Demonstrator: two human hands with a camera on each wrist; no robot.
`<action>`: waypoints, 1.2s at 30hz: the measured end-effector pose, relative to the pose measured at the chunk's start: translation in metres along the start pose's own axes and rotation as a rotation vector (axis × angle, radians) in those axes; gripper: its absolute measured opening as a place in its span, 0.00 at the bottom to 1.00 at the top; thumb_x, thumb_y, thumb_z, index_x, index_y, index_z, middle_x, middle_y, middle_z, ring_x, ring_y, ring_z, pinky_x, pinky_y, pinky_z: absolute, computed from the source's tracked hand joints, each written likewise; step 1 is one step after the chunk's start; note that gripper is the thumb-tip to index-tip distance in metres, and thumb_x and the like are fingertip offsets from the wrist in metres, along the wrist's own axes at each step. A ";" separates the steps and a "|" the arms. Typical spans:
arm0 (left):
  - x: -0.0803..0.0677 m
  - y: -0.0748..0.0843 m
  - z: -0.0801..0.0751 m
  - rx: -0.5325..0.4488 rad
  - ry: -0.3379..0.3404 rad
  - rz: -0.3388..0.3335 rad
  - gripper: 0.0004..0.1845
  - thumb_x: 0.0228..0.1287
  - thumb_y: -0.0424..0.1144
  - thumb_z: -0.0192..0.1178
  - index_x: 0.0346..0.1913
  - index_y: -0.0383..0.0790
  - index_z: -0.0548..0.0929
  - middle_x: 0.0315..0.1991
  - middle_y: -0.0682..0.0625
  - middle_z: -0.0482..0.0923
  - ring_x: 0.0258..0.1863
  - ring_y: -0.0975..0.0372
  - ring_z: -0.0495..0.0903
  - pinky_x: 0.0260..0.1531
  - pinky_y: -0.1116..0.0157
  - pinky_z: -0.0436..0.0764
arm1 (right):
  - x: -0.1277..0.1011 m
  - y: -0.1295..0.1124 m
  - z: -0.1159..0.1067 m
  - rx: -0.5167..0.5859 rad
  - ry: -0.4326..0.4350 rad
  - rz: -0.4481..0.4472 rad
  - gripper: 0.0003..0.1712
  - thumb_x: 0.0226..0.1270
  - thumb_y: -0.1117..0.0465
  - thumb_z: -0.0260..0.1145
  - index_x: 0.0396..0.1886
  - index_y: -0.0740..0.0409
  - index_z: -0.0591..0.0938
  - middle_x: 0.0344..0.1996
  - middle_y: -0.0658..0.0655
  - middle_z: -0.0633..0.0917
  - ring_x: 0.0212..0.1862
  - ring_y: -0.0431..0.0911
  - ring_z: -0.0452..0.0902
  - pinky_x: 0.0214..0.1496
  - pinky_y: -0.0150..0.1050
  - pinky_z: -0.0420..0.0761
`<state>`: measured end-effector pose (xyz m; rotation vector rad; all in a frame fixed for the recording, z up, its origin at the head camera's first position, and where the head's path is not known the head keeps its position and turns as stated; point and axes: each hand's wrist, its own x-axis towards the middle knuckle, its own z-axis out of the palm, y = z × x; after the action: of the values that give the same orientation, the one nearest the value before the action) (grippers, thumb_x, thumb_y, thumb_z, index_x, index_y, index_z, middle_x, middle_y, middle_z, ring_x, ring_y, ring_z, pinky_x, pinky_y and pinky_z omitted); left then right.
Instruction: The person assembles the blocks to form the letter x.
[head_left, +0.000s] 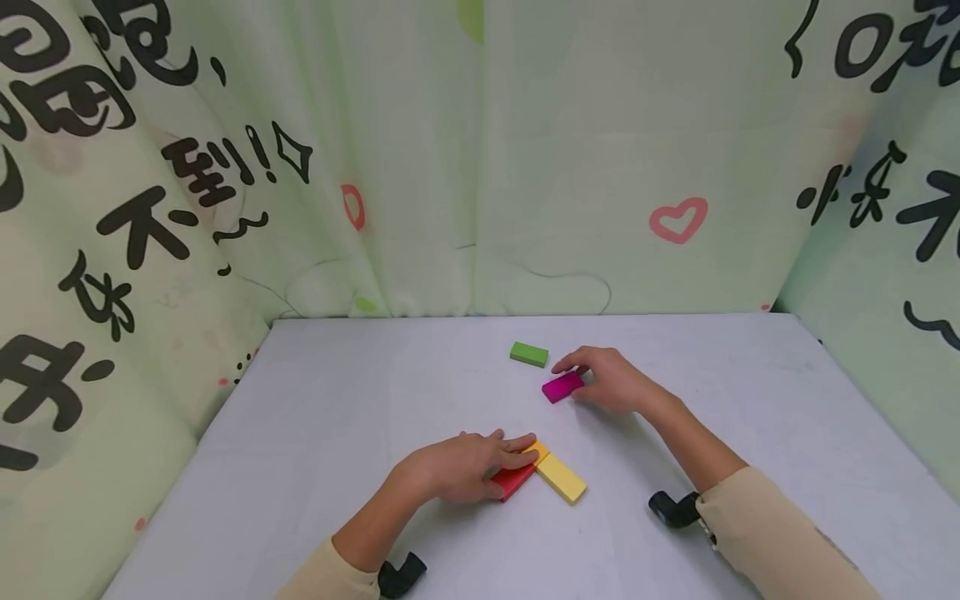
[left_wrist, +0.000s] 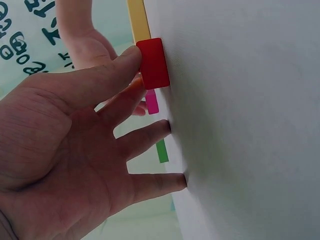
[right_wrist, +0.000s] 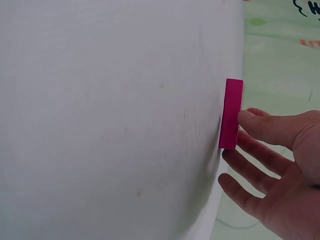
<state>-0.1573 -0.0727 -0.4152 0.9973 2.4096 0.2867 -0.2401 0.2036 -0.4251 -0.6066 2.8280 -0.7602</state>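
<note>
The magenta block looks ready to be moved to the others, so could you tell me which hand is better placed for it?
The right hand, probably: its fingers already touch the magenta block. The left hand rests on the red block.

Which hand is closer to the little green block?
The right hand. It rests on the pink block, just below and right of the green block. The left hand lies farther off, nearer the person, on the red block.
</note>
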 end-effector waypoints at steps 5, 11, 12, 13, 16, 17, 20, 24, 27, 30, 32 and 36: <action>0.000 0.000 0.002 0.008 0.002 0.001 0.34 0.75 0.43 0.63 0.80 0.65 0.65 0.82 0.68 0.54 0.82 0.52 0.59 0.76 0.45 0.65 | 0.003 0.003 0.004 -0.020 -0.010 -0.017 0.22 0.63 0.69 0.74 0.57 0.55 0.87 0.54 0.60 0.86 0.55 0.54 0.80 0.54 0.48 0.87; 0.000 0.000 0.003 0.010 0.007 0.001 0.35 0.75 0.43 0.63 0.80 0.66 0.65 0.82 0.69 0.53 0.82 0.52 0.59 0.76 0.45 0.66 | 0.004 0.000 0.005 -0.021 -0.007 -0.019 0.21 0.64 0.70 0.74 0.56 0.56 0.88 0.54 0.60 0.86 0.55 0.55 0.80 0.56 0.49 0.86; 0.000 0.000 0.003 0.009 0.008 0.002 0.35 0.75 0.43 0.63 0.80 0.66 0.65 0.82 0.69 0.53 0.82 0.52 0.59 0.76 0.45 0.66 | 0.004 0.000 0.005 -0.023 -0.007 -0.026 0.20 0.63 0.70 0.74 0.56 0.57 0.88 0.53 0.61 0.86 0.55 0.55 0.80 0.56 0.50 0.86; 0.000 0.000 0.003 0.008 0.010 0.003 0.35 0.75 0.43 0.63 0.80 0.66 0.65 0.82 0.69 0.54 0.82 0.52 0.59 0.76 0.46 0.66 | 0.004 -0.001 0.006 -0.024 -0.006 -0.027 0.20 0.64 0.70 0.74 0.56 0.57 0.88 0.53 0.61 0.86 0.55 0.55 0.80 0.56 0.50 0.86; 0.000 -0.001 0.003 0.008 0.014 0.003 0.34 0.75 0.43 0.63 0.79 0.65 0.65 0.82 0.69 0.54 0.82 0.52 0.59 0.76 0.45 0.65 | 0.004 -0.002 0.006 -0.032 -0.002 -0.017 0.20 0.64 0.70 0.74 0.56 0.56 0.88 0.53 0.61 0.86 0.56 0.56 0.80 0.57 0.51 0.86; 0.000 -0.001 0.003 0.009 0.016 0.003 0.34 0.75 0.43 0.63 0.79 0.65 0.65 0.82 0.69 0.54 0.82 0.52 0.59 0.76 0.45 0.65 | 0.004 -0.002 0.007 -0.038 0.000 -0.013 0.19 0.64 0.69 0.74 0.56 0.56 0.88 0.54 0.61 0.86 0.56 0.56 0.80 0.57 0.51 0.86; 0.000 0.000 0.003 0.007 0.016 0.000 0.34 0.75 0.43 0.63 0.79 0.65 0.65 0.82 0.69 0.54 0.82 0.52 0.59 0.76 0.45 0.65 | 0.004 -0.003 0.007 -0.043 0.004 -0.004 0.19 0.65 0.69 0.73 0.55 0.56 0.88 0.54 0.61 0.86 0.57 0.56 0.80 0.58 0.51 0.86; 0.000 0.000 0.002 0.009 0.015 0.002 0.34 0.75 0.43 0.63 0.80 0.65 0.65 0.82 0.69 0.54 0.82 0.52 0.59 0.76 0.45 0.65 | 0.005 -0.004 0.008 -0.046 0.007 0.001 0.18 0.65 0.69 0.74 0.55 0.57 0.88 0.54 0.62 0.86 0.57 0.57 0.80 0.58 0.51 0.86; -0.001 0.000 0.001 0.013 0.016 0.006 0.34 0.75 0.42 0.63 0.80 0.64 0.65 0.82 0.68 0.54 0.82 0.51 0.59 0.76 0.46 0.66 | 0.006 -0.004 0.008 -0.049 0.007 0.006 0.18 0.65 0.69 0.73 0.55 0.57 0.88 0.54 0.62 0.86 0.58 0.57 0.80 0.58 0.51 0.86; -0.001 0.001 0.000 0.009 0.016 0.007 0.34 0.75 0.42 0.63 0.80 0.64 0.65 0.82 0.68 0.54 0.82 0.51 0.59 0.76 0.46 0.66 | 0.007 -0.005 0.008 -0.052 0.002 0.011 0.18 0.65 0.69 0.73 0.55 0.57 0.88 0.55 0.62 0.86 0.58 0.58 0.80 0.59 0.51 0.86; -0.001 0.001 0.000 0.009 0.018 0.008 0.34 0.75 0.42 0.63 0.80 0.63 0.65 0.82 0.68 0.54 0.82 0.51 0.59 0.77 0.46 0.65 | 0.007 -0.005 0.008 -0.052 -0.003 0.012 0.18 0.65 0.70 0.73 0.55 0.58 0.88 0.55 0.62 0.86 0.59 0.58 0.80 0.59 0.52 0.86; 0.000 0.000 0.000 0.016 0.016 0.006 0.34 0.75 0.42 0.63 0.80 0.64 0.65 0.82 0.68 0.54 0.82 0.51 0.60 0.76 0.46 0.66 | 0.007 -0.006 0.006 -0.048 -0.009 0.010 0.18 0.65 0.70 0.72 0.55 0.58 0.89 0.54 0.63 0.86 0.58 0.58 0.80 0.58 0.52 0.86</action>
<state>-0.1569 -0.0726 -0.4154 1.0132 2.4271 0.2786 -0.2428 0.1931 -0.4271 -0.6011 2.8469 -0.6877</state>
